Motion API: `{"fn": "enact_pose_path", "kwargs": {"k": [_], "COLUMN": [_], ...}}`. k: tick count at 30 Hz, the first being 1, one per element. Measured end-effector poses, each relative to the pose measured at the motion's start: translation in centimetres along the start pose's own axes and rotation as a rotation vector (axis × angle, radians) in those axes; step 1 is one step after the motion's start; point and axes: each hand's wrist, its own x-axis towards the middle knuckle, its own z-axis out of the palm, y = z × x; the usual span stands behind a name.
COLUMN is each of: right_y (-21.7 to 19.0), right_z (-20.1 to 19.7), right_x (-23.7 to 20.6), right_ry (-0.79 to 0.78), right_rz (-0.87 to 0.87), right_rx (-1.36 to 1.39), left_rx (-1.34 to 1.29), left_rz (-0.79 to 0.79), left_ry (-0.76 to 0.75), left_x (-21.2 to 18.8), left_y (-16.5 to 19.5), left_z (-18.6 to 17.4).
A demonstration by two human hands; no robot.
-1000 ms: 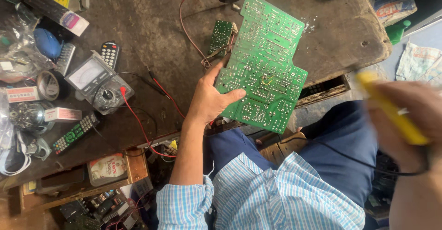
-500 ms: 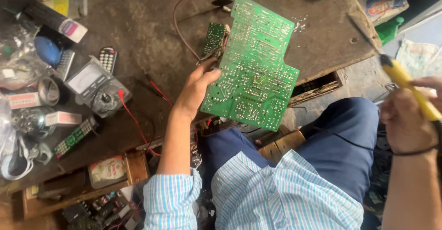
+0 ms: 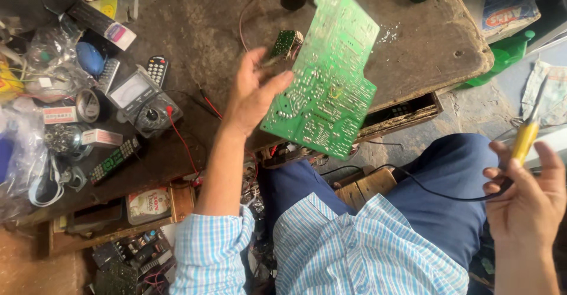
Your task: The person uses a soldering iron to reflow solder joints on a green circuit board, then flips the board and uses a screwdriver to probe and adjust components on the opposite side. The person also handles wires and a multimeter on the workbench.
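Green circuit board sat tilted, solder side toward me, pinched at its left edge by my left hand. Right hand curled around yellow-handled soldering iron, well off. I'd steady the board flat first.

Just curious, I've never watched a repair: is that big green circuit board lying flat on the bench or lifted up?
Lifted and tilted. The left hand holds the green circuit board by one edge above the workbench.
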Motion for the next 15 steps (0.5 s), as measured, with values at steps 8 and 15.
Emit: {"fn": "enact_pose_path", "kwargs": {"k": [8, 15], "right_y": [2.8, 2.1], "right_z": [0.2, 0.7], "right_x": [-1.4, -1.4], "right_ry": [0.137, -0.022], "right_rz": [0.363, 0.401], "right_rx": [-0.428, -1.294], "left_rx": [0.591, 1.262], "left_rz": [0.124, 0.230], "left_ry": [0.113, 0.219], "left_x": [1.5, 5.3], "left_y": [9.7, 9.2], "left_z": [0.2, 0.6]}}
